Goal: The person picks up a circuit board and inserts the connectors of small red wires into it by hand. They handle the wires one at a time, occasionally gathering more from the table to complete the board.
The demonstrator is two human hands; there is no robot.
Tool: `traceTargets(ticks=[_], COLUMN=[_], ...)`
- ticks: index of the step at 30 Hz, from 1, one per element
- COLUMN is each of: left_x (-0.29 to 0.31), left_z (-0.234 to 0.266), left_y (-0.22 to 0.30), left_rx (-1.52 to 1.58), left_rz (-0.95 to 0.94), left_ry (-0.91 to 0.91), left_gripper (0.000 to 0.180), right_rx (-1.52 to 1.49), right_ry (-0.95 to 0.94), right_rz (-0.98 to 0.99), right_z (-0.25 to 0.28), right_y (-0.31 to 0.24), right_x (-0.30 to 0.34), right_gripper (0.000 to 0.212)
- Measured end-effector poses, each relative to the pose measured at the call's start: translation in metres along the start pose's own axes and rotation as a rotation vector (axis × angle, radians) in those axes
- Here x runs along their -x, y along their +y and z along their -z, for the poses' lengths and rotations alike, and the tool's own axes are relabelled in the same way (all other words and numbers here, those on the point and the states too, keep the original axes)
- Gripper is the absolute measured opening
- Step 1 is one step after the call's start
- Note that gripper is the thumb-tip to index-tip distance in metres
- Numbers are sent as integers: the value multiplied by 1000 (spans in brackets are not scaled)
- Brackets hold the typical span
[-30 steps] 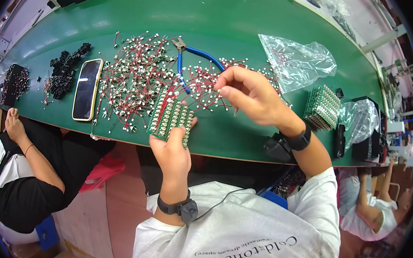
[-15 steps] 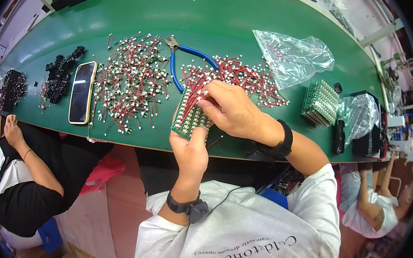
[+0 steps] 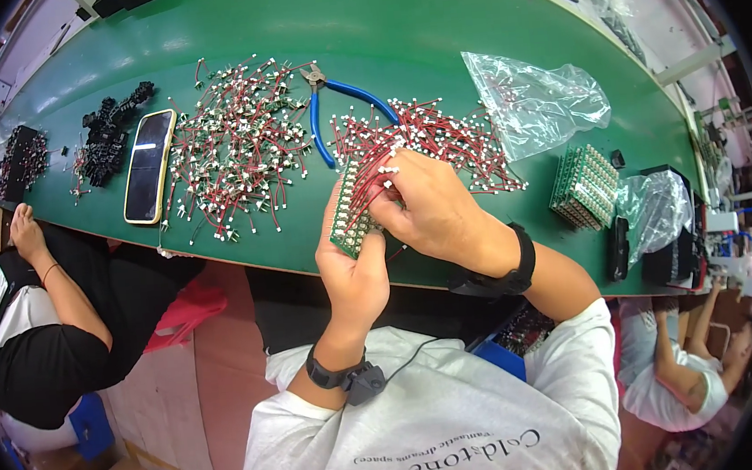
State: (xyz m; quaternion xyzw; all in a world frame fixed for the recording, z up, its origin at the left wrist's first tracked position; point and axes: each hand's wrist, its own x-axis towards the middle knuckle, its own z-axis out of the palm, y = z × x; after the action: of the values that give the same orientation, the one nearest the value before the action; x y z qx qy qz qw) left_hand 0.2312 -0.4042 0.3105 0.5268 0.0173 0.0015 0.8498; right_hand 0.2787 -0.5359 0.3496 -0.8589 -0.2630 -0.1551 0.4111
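My left hand (image 3: 352,277) grips a green circuit board panel (image 3: 349,210) with rows of small white connectors, tilted above the table's near edge. At the panel's right side, my right hand (image 3: 426,197) has its thumb and fingers pinched on red wires with white plugs (image 3: 377,171). Several such wires lie across the panel; whether each is plugged in is too small to tell. Just beyond my hands spreads a pile of red wires with white plugs (image 3: 452,132). Blue-handled cutting pliers (image 3: 352,87) lie spread at its left.
Wired small boards (image 3: 237,149) are heaped left of centre, beside a phone (image 3: 149,167) and black parts (image 3: 108,137). To the right lie a clear plastic bag (image 3: 533,103) and a stack of green panels (image 3: 584,188). Another person (image 3: 43,323) sits at the left.
The panel has turned steeper and moved slightly right with my left hand. My right hand has shifted a little to the right, still at the red wires.
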Motion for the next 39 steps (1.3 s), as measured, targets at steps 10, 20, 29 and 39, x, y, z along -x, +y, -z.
traceTargets(ticks=[10,20,29,39], left_x=[2,4,5,-4], left_z=[-1,-3,3,12], left_y=[0,5,10,29], left_rx=[-133,10,-155,71], left_rz=[-94,-14,-83,-87], left_ry=[-23,-20,-41,-6], left_gripper=[50,49,57,53], right_rx=[165,130,254,174], right_ry=[-14,-4,-39,94], right_rz=[4,-33,113,54], right_z=[5,5,15,10], right_y=[-12,-11,-20,-22], right_x=[2,4,0,-6], right_gripper=[18,16,23,20])
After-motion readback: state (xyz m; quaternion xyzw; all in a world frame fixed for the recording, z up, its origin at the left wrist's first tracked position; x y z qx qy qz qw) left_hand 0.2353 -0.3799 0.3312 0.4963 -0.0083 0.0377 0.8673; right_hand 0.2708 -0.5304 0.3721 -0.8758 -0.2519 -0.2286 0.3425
